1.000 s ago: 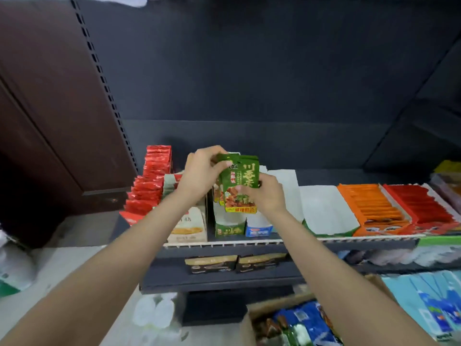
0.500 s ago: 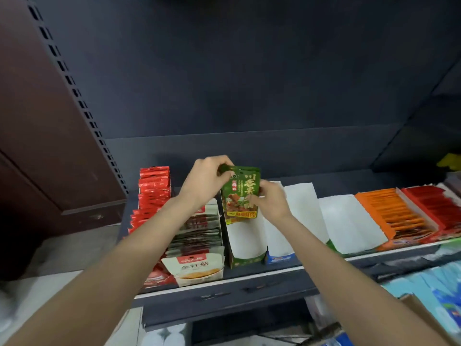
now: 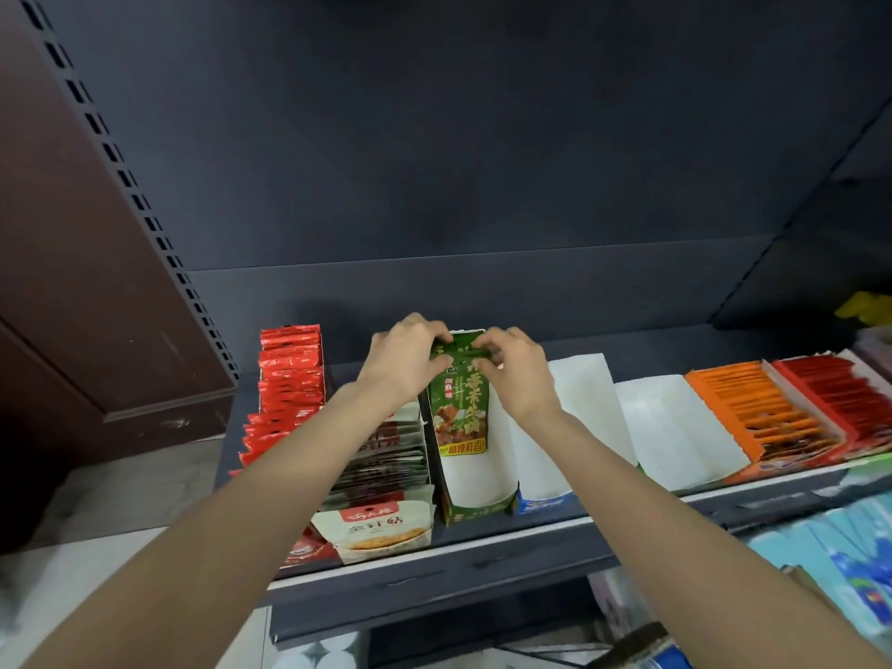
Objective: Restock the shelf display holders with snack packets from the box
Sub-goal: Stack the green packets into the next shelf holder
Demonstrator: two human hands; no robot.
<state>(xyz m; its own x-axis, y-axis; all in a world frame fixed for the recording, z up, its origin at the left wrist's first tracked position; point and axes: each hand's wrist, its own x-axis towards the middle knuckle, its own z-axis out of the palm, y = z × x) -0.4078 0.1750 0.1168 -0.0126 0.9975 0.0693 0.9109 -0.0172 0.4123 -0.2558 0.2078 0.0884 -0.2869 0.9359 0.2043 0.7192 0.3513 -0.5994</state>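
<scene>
While both hands pinch it, green packet (image 3: 461, 408) inside green holder (image 3: 475, 494)

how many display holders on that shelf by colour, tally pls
red holder: 2, one at each end, second at
white holder: 3, others at and
green holder: 1, both hands lowering green packets into it
blue holder: 1
orange holder: 1
total: 8
</scene>
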